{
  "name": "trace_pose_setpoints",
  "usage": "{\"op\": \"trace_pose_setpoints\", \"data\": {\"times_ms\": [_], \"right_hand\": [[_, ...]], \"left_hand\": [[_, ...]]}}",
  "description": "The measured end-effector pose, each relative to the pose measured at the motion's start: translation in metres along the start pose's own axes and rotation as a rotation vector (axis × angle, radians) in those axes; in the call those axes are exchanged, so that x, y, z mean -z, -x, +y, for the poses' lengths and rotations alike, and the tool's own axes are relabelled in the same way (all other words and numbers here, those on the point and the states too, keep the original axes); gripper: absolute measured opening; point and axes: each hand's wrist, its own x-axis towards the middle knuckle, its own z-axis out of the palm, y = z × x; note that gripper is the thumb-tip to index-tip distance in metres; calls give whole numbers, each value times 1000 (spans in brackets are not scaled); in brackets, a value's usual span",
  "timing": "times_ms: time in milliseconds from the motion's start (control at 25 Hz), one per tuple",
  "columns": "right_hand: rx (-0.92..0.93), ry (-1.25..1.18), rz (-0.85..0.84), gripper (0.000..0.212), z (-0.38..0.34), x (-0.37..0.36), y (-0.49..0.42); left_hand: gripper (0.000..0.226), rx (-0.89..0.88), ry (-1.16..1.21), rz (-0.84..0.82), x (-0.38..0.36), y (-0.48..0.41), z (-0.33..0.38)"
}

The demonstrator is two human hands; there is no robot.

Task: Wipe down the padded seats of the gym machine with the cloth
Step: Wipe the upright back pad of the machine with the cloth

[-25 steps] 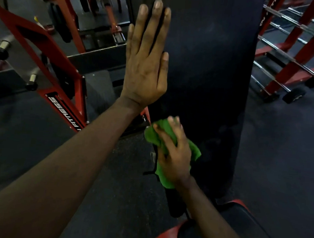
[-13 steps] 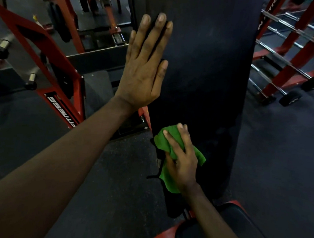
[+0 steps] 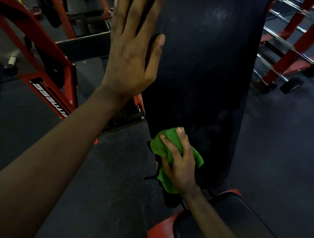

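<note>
1. Floor (image 3: 103, 170): dark rubber matting, spread under and around both arms.
2. Back pad (image 3: 201, 75): tall black padded board, upright with a slight lean. It fills the space right of the left hand and above the right hand. Faint pale smears up top, right of the left fingertips.
3. Left hand (image 3: 132, 58): arm stretched long from the lower left corner, elbow nearly straight. Palm laid flat against the pad's left edge, fingers straight and close together, pointing up, tips cut off by the top border. Thumb lies out along the pad face. Holds nothing.
4. Red frame (image 3: 49, 86): slanted steel beam with white lettering, left of and below the left wrist, well apart from it.
5. Rack (image 3: 295, 44): red uprights carrying chrome bars, on black wheels, far right of both hands beyond the pad.
6. Seat pad (image 3: 256, 217): black cushion on a red base, just beneath the right forearm, right of the wrist.
7. Right hand (image 3: 179, 166): forearm comes up from the lower right, wrist bent slightly. Fingers curled over the bunched cloth, clamping it against the pad's lower left edge. Thumb hidden.
8. Cloth (image 3: 158, 147): green, crumpled, trapped under the right palm. Folds poke out past the fingertips, on both sides, and below the heel of the hand.
</note>
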Motion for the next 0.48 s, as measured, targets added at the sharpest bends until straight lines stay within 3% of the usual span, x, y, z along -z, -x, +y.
{"op": "trace_pose_setpoints", "data": {"times_ms": [80, 200, 480], "right_hand": [[-57, -1, -5, 51, 7, -2, 24], [-92, -50, 44, 52, 1, -3, 19], [-66, -88, 131, 54, -18, -4, -27]], "left_hand": [[51, 12, -46, -67, -4, 24, 11], [52, -129, -138, -156, -10, 54, 21], [49, -240, -187, -68, -24, 55, 13]]}}
